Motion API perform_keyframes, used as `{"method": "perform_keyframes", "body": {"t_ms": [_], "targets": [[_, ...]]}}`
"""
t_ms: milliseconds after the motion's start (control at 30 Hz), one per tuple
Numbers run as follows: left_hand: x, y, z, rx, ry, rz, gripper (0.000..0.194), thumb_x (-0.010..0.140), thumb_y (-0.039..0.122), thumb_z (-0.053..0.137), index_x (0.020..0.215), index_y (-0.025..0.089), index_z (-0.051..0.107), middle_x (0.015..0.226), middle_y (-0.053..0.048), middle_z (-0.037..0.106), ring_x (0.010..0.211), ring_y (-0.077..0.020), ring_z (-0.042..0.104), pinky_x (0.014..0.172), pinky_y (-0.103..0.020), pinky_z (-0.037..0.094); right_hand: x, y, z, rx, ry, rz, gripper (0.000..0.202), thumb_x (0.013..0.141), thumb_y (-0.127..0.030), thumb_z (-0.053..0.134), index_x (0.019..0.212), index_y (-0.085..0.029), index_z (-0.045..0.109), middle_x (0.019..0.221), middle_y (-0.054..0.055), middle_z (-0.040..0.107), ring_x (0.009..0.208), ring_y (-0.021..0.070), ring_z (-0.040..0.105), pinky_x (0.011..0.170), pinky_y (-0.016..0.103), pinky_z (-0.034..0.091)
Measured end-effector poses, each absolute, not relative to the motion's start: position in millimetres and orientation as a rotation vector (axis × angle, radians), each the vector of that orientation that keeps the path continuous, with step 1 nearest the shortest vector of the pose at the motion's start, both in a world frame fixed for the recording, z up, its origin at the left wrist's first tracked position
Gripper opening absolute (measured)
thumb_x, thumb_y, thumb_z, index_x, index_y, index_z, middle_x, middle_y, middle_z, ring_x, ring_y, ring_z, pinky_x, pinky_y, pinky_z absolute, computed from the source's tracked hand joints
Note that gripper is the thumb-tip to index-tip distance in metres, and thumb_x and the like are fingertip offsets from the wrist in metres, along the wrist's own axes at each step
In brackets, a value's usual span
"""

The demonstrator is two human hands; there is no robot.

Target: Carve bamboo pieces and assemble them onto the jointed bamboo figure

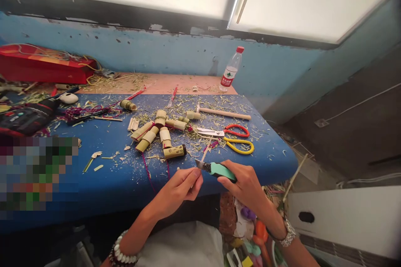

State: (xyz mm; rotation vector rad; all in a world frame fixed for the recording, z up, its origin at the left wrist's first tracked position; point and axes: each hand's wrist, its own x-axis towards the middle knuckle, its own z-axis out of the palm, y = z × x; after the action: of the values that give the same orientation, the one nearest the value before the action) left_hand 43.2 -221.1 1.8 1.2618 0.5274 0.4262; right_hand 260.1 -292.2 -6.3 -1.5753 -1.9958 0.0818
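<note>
My left hand [183,184] is closed in a pinch on a thin bamboo stick [206,150], which points up and away over the table's front edge. In my right hand [246,181] is a teal and black utility knife [222,171], its blade touching the stick just above my left fingertips. Beyond the hands lies a jointed figure of bamboo tube pieces [149,138], with purple cord trailing from it. One short tube [174,151] bears dark markings and a black end. Scissors [221,132] with one red and one yellow handle lie to the right of the figure.
Bamboo shavings litter the blue table [112,183]. A small hammer [225,113] lies behind the scissors. At the back stand a water bottle [230,73] and a red box [46,64]. A power drill [28,114] lies at the left, near a pixelated patch.
</note>
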Motion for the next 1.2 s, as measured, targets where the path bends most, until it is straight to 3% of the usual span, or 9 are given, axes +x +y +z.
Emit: {"method": "perform_keyframes", "body": {"t_ms": [233,400,1033,1100,1200], "targets": [[36.2,-223.2,1.0,1.090,0.353,0.365,0.046,0.102,0.052,0.043,0.070,0.020,0.037,0.052,0.010,0.022,0.047,-0.0068,0.015,0.046,-0.025,0.009,266.0,-294.1,-4.6,-1.562,-2.058,-0.010,0.051,0.104,-0.061,0.040,0.091,-0.017,0.064,0.070,0.002,0.065,0.059,0.0158,0.058,0.059,0.028,0.037],[32.1,-224.4,-3.5,1.003,0.345,0.343,0.045,0.102,0.051,0.046,0.070,0.020,0.036,0.051,0.011,0.020,0.046,-0.0064,0.011,0.045,-0.024,0.010,270.1,-290.9,-1.2,-1.503,-2.099,-0.178,0.051,0.102,-0.061,0.043,0.089,-0.017,0.065,0.077,0.006,0.070,0.062,0.0166,0.062,0.061,0.029,0.039],[32.8,-217.3,-4.9,1.094,0.334,0.294,0.044,0.103,0.050,0.042,0.071,0.021,0.035,0.051,0.011,0.018,0.045,-0.0070,0.011,0.044,-0.024,0.009,295.1,-279.2,-2.5,-1.398,-2.089,-0.557,0.055,0.102,-0.063,0.039,0.084,-0.016,0.060,0.069,0.005,0.063,0.060,0.0176,0.060,0.062,0.030,0.040],[33.6,-213.6,-2.2,1.211,0.391,0.325,0.045,0.104,0.049,0.039,0.070,0.020,0.036,0.052,0.009,0.023,0.046,-0.0075,0.018,0.045,-0.024,0.014,293.3,-278.3,-3.3,-1.395,-2.067,-0.525,0.051,0.103,-0.061,0.042,0.086,-0.016,0.060,0.071,0.005,0.065,0.062,0.0175,0.062,0.063,0.029,0.041],[32.7,-208.3,7.4,1.507,0.546,0.419,0.046,0.106,0.046,0.036,0.073,0.017,0.050,0.068,0.001,0.049,0.060,-0.0095,0.040,0.055,-0.023,0.031,289.4,-279.2,-3.4,-1.396,-2.040,-0.448,0.048,0.103,-0.059,0.043,0.090,-0.016,0.060,0.074,0.005,0.066,0.065,0.0182,0.064,0.064,0.029,0.041]]}}
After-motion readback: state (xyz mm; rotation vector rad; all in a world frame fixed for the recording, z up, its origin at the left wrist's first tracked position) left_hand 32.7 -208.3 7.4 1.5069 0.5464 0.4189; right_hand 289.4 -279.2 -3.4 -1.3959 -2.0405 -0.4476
